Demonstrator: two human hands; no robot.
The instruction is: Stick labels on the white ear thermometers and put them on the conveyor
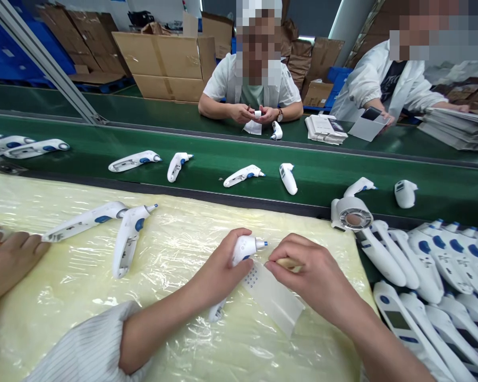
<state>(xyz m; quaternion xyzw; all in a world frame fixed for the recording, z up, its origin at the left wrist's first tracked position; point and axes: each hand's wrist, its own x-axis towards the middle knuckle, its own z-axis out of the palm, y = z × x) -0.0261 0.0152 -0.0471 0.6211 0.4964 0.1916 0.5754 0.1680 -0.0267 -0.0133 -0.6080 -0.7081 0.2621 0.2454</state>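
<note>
Working over yellow film (pixel 183 339) beside a green belt (pixel 207 159). Holding a device (pixel 245 250) tilted above the film in the left hand (pixel 223 270), with fingers curled round it and thumb over a sheet (pixel 274 305) of dots (pixel 252 277). Pinching a tan tool (pixel 289 263) in the right hand (pixel 313 265), with fingers nearly closed. Apparently working at the dots; next, probably needing a steady device and gentle pinch.

No legible txt, nos. or brands. Dark print on the white pack stack (pixel 324 131) well beyond the R hand (pixel 313 276): too small to read; ditto white tags (pixel 8 53) far beyond & left of the L hand (pixel 221 270). Faint marks, poss. symbols, on its device (pixel 242 249).
</note>
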